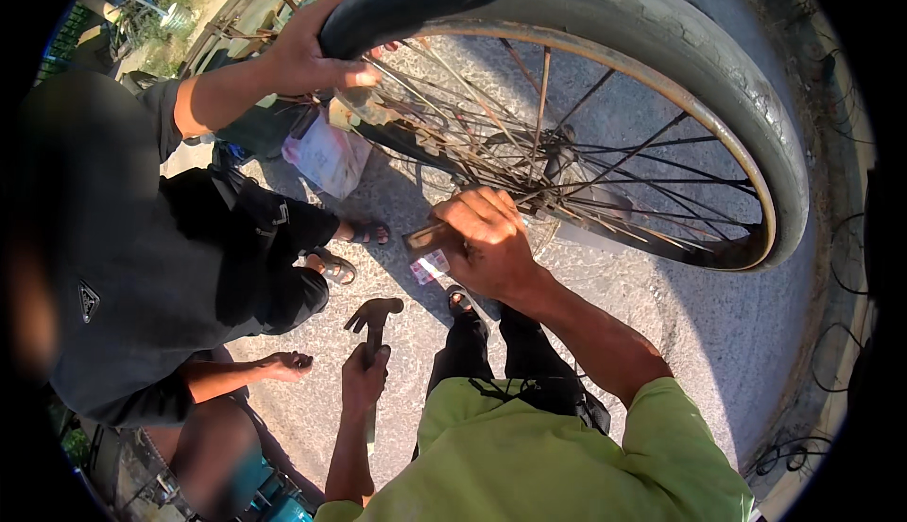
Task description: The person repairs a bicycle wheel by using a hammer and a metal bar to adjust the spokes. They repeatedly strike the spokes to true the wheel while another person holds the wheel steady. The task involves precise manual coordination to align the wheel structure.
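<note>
My left hand (pixel 365 378) is closed round the handle of a claw hammer (pixel 376 316), its head raised toward the wheel. My right hand (pixel 487 239) grips a short, thick brown piece (pixel 428 239), wood or rusty metal, whose blunt end sticks out on the thumb side. This fist is at the near side of a spoked wheel (pixel 543 158), close to its hub (pixel 559 149); whether it touches the spokes I cannot tell. A worn grey tyre (pixel 624 12) covers the rusty rim. Another person's hand (pixel 316 54) holds the tyre at its dark left part.
At the left stands a person in a black shirt (pixel 123 267), the other hand (pixel 285 366) hanging low. A white plastic bag (pixel 329 154) lies behind. Near my feet is a small clear packet (pixel 430 267). Loose black cables (pixel 836 357) run along the right edge. Teal machinery (pixel 279 498) sits lower left.
</note>
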The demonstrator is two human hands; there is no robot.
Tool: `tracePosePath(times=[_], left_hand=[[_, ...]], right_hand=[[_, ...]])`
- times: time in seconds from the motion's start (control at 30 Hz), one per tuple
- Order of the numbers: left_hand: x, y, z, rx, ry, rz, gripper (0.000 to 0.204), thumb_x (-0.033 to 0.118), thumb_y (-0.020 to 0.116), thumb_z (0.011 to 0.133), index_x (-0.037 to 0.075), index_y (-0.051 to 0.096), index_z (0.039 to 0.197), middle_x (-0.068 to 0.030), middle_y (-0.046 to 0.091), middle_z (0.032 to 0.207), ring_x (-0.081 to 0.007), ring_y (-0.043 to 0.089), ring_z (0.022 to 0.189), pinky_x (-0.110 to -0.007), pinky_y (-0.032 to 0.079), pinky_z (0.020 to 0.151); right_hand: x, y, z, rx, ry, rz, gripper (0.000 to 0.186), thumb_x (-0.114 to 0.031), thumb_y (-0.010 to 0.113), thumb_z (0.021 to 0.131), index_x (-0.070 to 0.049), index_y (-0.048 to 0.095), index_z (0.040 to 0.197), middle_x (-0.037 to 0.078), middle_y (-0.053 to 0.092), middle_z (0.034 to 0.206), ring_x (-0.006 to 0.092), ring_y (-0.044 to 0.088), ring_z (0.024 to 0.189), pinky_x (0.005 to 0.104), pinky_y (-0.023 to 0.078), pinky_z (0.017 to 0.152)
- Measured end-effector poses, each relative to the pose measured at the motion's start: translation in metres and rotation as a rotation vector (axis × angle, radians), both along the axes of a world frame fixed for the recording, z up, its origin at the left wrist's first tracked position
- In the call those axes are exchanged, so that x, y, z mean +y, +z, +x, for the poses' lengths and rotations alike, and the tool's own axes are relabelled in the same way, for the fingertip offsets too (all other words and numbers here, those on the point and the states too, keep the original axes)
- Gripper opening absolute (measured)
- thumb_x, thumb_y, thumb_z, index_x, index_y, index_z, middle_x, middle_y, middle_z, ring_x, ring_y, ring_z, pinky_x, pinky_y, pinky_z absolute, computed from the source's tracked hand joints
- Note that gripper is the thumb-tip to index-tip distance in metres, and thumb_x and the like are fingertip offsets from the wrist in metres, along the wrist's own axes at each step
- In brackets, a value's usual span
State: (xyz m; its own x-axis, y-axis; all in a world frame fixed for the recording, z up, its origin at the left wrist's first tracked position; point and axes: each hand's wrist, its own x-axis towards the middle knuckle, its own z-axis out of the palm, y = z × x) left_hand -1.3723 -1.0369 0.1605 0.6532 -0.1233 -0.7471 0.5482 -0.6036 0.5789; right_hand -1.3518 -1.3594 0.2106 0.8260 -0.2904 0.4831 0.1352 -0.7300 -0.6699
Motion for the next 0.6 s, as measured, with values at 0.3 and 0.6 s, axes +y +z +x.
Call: tracePosePath(times=[0.3,0.6], left_hand=[[0.003,-0.004,0.004,-0.006,0.021,0.002,0.021,0.023,0.067,0.093,0.007,0.058,0.083,0.0024,0.052,0.061,-0.0061,0.047,0.05,-0.026,0.037,0.045],[-0.004,-0.003,0.005,0.029,0.062,-0.055,0.018,0.021,0.065,0.095,0.009,0.056,0.085,0.004,0.048,0.06,-0.005,0.044,0.05,-0.025,0.035,0.045]], right_hand=[[-0.012,0.033,-0.009,0.092,-0.066,-0.029,0.029,0.001,0.067,0.064,-0.005,0.065,0.093,0.01,0.063,0.086,0.0302,0.06,0.081,0.0408,0.047,0.073],[0.001,0.026,-0.02,0.071,-0.043,-0.06,0.029,-0.004,0.072,0.064,-0.008,0.064,0.092,0.007,0.061,0.083,0.0279,0.06,0.076,0.0396,0.048,0.067]])
